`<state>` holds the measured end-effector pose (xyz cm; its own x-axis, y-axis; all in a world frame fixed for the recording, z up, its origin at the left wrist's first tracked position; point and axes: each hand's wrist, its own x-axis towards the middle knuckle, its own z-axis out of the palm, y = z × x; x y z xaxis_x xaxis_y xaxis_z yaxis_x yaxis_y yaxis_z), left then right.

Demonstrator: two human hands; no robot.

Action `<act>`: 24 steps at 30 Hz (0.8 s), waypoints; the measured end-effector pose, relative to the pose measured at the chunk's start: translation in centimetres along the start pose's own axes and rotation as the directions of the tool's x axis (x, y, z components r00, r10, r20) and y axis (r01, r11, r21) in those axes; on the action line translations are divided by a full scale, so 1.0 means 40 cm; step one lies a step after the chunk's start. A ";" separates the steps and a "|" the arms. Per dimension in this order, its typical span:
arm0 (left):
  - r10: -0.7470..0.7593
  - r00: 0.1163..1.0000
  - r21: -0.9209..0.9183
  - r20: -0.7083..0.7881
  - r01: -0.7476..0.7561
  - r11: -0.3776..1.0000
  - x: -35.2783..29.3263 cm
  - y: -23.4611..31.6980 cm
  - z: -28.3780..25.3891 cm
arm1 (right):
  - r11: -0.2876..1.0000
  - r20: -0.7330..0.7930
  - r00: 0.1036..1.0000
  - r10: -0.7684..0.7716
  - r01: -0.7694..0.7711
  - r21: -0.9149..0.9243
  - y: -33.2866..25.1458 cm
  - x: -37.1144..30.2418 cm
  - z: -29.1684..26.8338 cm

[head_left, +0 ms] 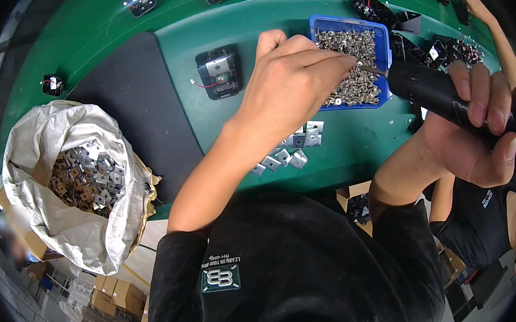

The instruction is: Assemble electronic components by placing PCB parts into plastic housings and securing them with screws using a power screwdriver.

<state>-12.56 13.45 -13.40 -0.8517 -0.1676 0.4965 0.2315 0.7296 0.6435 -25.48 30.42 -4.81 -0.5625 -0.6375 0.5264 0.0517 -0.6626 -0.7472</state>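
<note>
Green table (358, 136), open patch beside blue tray (349, 25) rim, hands (286, 81) at screwdriver (424, 89)

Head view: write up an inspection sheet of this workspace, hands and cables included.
Surface: green table; dark mat at left.
Parts and tools: black driver; blue tray of screws; metal clips; black housing.
Clutter: assorted black parts at upper right.
Hands: left hand pinches at driver's tip, its hold unclear; right hand grips driver.
Cables: thin wire from housing.
Surroundings: open white sack of metal pieces; cardboard boxes; another person at right.
</note>
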 end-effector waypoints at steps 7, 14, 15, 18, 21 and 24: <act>0.006 0.999 -0.038 -0.044 -0.008 0.999 -0.001 -0.001 0.004 | 0.991 -0.095 0.986 0.136 -0.135 0.019 -0.054 0.010 0.009; -0.028 0.998 -0.090 -0.050 0.023 0.996 -0.005 -0.001 0.006 | 1.000 0.009 1.000 0.018 -0.018 0.018 -0.019 0.012 0.044; -0.028 0.998 -0.089 -0.051 0.024 0.996 -0.008 -0.002 0.004 | 1.000 -0.095 0.995 0.030 -0.030 -0.005 -0.016 0.011 0.057; -0.001 0.997 -0.118 -0.084 -0.009 0.993 -0.014 0.002 -0.003 | 1.000 -0.085 0.996 0.029 -0.029 -0.001 -0.013 0.011 0.066; 0.010 0.996 -0.132 -0.089 -0.022 0.991 -0.021 0.009 -0.013 | 0.998 -0.071 0.997 0.031 -0.027 0.057 -0.002 0.007 0.071; 0.002 0.993 -0.135 -0.115 -0.018 0.991 -0.028 0.014 -0.019 | 0.998 -0.070 0.997 0.026 -0.022 0.060 0.004 0.004 0.082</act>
<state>-11.15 13.54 -13.16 -0.7917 -0.2412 0.5613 0.3078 0.6361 0.7075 -22.86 28.91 -3.53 -0.6170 -0.6260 0.4770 0.1133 -0.6704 -0.7333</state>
